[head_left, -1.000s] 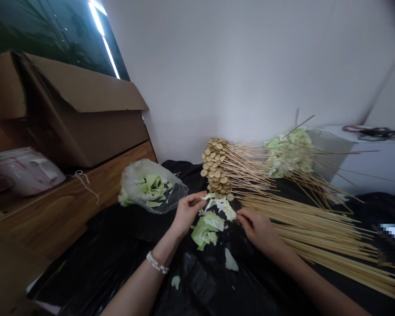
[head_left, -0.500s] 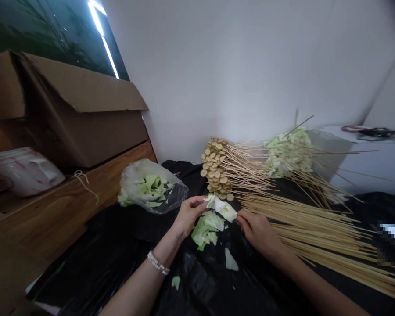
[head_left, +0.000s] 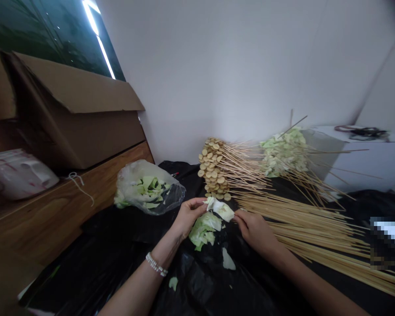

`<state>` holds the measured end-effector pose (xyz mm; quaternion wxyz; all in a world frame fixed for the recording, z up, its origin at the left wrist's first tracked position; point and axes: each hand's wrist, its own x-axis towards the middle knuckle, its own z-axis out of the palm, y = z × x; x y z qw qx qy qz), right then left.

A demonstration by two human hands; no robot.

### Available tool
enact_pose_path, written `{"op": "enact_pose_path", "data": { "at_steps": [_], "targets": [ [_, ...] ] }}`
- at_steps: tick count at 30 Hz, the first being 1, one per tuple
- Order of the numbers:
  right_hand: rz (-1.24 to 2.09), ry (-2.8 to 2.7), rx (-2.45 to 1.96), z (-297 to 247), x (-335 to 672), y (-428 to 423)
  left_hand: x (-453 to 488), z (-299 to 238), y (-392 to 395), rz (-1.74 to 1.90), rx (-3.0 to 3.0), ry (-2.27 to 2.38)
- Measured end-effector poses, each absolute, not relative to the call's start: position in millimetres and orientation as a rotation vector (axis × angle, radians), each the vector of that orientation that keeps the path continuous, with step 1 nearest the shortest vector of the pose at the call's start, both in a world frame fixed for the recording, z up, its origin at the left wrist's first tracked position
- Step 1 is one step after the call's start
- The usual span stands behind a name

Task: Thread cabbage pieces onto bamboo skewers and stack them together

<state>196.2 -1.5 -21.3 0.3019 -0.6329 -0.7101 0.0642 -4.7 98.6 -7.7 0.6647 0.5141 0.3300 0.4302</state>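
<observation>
Between my two hands is a pale, folded cabbage leaf [head_left: 223,210], held just above the black plastic sheet. My left hand [head_left: 190,216] pinches its left end between thumb and fingers. At the leaf's right end, the closed fingers of my right hand [head_left: 253,226] come right up to it; what they grip is hidden. Under the leaf lie more green cabbage leaves [head_left: 204,230]. Nearer to me are two loose scraps, a larger cabbage piece [head_left: 228,260] and a small cabbage piece [head_left: 173,283].
Bare bamboo skewers [head_left: 303,224] spread out on the right. Behind them are skewered round slices [head_left: 213,169] in a stack and skewered cabbage [head_left: 285,153]. A clear plastic bag [head_left: 176,199] of cabbage stands left. Beyond it, a cardboard box [head_left: 85,136] sits on a wooden surface [head_left: 62,202].
The whole view has shifted slightly, so everything sits a little further left. Both hands keep the same hold at the two ends of the cabbage leaf.
</observation>
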Motion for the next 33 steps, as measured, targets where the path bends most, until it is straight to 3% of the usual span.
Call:
{"op": "enact_pose_path", "data": {
  "at_steps": [11, 16, 20, 26, 33],
  "targets": [
    [0.117, -1.938, -1.609, 0.0, 218.2, -7.2, -14.4, 14.0, 107.3, 1.303, 0.954, 0.716],
    [0.129, -1.823, -1.503, 11.9, 233.8, -14.7, -14.1, 20.1, 101.8, 1.266, 0.979, 0.657],
    [0.042, -1.549, -1.517, 47.3, 262.8, -29.1, -13.0, 21.6, 97.1, 1.187, 1.006, 0.701],
    [-0.373, -1.086, -1.574, 127.9, 357.4, -33.0, -12.3, 15.2, 98.7, 1.058, 1.089, 0.793],
    [-0.277, -0.850, -1.721, 164.1, 452.9, 22.4, -7.9, 9.3, 96.8, 0.979, 1.151, 0.798]
  ]
}}
